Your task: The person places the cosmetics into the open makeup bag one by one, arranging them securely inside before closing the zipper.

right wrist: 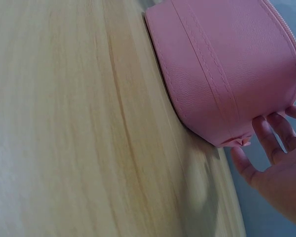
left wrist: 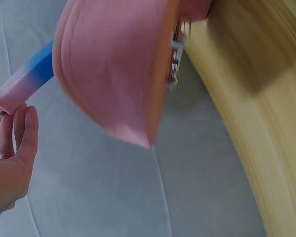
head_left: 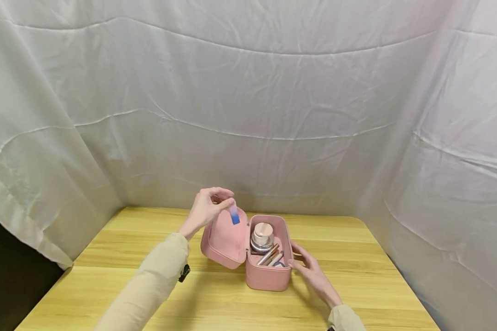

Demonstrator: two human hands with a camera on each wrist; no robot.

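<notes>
Over the raised lid of a pink makeup case, my left hand pinches one end of a slim, square-edged pink-and-blue tube. Its blue end points down in the head view. My right hand rests its fingertips against the right side of the case, its fingers fairly straight. Inside the case sit a round, pale pink-lidded jar on a silver round container, and several slim cosmetic tubes. Part of the contents is hidden by the walls.
The case stands on a light wooden table, near its back edge. Pale grey cloth hangs behind and on both sides. A metal zip pull hangs at the lid's edge. A dark area lies beyond the table at left.
</notes>
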